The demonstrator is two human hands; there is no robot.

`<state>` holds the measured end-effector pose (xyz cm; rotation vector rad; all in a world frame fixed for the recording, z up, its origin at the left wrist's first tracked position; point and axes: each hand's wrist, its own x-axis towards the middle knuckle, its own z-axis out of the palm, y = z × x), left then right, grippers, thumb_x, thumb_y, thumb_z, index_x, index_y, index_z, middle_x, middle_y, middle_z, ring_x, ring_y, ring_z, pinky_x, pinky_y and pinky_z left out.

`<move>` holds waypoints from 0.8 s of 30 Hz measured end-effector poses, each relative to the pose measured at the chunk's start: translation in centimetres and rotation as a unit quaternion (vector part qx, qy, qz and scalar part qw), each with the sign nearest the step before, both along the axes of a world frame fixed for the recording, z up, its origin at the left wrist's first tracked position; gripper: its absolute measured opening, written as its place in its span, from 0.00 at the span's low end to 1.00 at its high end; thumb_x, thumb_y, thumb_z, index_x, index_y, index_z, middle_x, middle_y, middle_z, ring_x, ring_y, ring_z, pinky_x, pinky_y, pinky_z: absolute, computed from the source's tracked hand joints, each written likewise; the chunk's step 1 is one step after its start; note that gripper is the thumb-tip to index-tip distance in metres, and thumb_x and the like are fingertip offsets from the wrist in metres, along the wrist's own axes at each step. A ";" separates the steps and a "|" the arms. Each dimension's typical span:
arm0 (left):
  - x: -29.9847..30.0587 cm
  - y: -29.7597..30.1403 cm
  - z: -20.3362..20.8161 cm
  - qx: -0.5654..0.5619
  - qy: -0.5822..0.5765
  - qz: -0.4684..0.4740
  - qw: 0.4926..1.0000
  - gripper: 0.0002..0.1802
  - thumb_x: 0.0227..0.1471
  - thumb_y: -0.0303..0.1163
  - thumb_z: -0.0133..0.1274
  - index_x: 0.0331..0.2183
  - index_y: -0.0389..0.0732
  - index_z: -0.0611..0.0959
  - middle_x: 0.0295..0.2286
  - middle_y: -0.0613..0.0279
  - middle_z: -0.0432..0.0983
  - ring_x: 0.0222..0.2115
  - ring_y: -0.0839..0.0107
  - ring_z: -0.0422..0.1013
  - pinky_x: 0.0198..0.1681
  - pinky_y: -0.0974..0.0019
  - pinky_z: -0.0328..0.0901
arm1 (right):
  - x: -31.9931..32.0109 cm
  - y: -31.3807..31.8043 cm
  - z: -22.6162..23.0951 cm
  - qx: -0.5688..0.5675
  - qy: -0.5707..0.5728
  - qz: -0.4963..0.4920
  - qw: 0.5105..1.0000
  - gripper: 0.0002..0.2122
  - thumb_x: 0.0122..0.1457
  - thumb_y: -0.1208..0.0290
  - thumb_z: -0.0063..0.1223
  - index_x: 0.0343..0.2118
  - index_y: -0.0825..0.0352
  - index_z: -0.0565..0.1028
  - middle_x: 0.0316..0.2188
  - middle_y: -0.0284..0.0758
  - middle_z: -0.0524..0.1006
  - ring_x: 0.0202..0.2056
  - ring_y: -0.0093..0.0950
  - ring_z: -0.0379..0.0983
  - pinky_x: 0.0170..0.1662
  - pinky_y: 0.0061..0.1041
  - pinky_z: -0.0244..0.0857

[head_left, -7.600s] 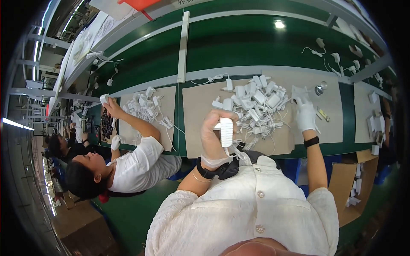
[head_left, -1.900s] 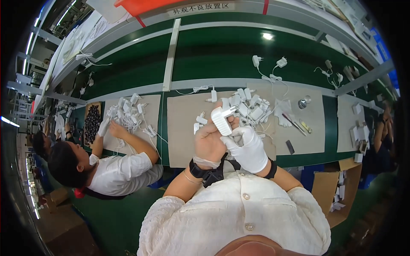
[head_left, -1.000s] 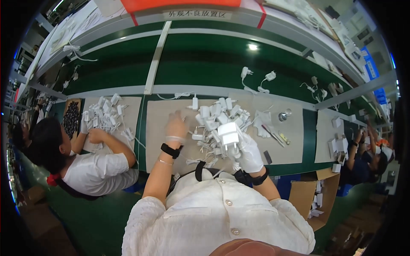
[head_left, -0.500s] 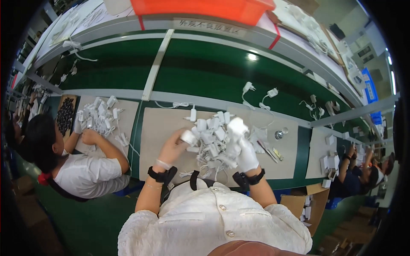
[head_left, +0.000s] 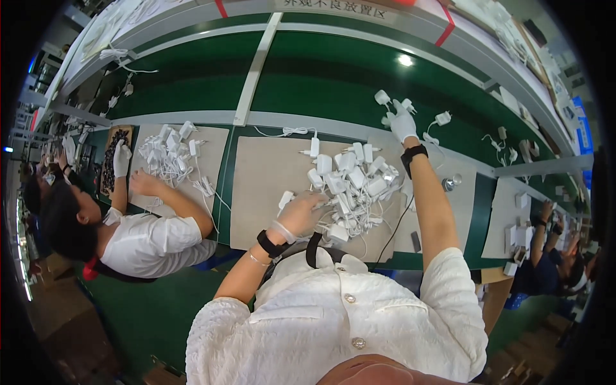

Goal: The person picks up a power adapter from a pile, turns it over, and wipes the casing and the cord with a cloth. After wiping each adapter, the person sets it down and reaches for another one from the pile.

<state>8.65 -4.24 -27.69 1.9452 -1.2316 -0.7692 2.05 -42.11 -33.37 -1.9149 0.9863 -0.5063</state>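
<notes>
A tangled pile of white power adapters (head_left: pixel 350 183) with cords lies on the beige mat (head_left: pixel 263 167) before me. My left hand (head_left: pixel 300 215), in a thin pale covering, is at the pile's near left edge with fingers stretched toward the adapters. A single adapter (head_left: pixel 285 199) lies just beyond it. Far to the right, my white-gloved right hand (head_left: pixel 403 123) reaches over the green surface, fingers apart. One white adapter (head_left: pixel 382 97) is by its fingertips, and a plug adapter (head_left: pixel 408 106) is partly behind the hand.
Another adapter (head_left: pixel 443 118) stands right of my right hand. A small glass jar (head_left: pixel 452 182) sits on the mat's right. To the left, a co-worker (head_left: pixel 147 237) handles another adapter pile (head_left: pixel 170 154) beside a tray of dark parts (head_left: pixel 115 138). A metal-framed shelf (head_left: pixel 256 70) crosses ahead.
My right hand has moved from the pile, with a white adapter, out to the far green surface. My left hand has let go of an adapter and lowered to the pile. The view shifted.
</notes>
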 end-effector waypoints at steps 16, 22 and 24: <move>2.0 -6.1 -6.4 0.182 0.265 0.050 0.946 0.26 0.49 0.41 0.54 0.47 0.36 0.73 0.32 0.52 0.76 0.35 0.61 0.73 0.43 0.63 0.66 | -8.2 23.9 3.4 -0.025 0.106 0.081 0.991 0.15 0.54 0.57 0.51 0.29 0.68 0.74 0.23 0.49 0.75 0.27 0.47 0.74 0.32 0.43 0.67; -2.9 -0.8 -7.8 0.012 0.229 0.012 0.973 0.23 0.51 0.38 0.53 0.46 0.36 0.73 0.39 0.57 0.74 0.37 0.73 0.70 0.40 0.71 0.65 | -4.8 23.9 4.4 -0.073 0.268 0.126 0.952 0.13 0.56 0.61 0.48 0.31 0.66 0.76 0.27 0.45 0.77 0.31 0.44 0.75 0.36 0.40 0.68; -2.3 -0.8 -5.3 0.047 0.335 0.008 0.941 0.24 0.54 0.38 0.51 0.49 0.36 0.71 0.39 0.58 0.73 0.37 0.75 0.70 0.41 0.70 0.65 | -3.6 22.3 1.9 -0.081 0.291 0.118 0.946 0.12 0.57 0.61 0.48 0.32 0.66 0.76 0.28 0.45 0.78 0.32 0.44 0.75 0.36 0.39 0.68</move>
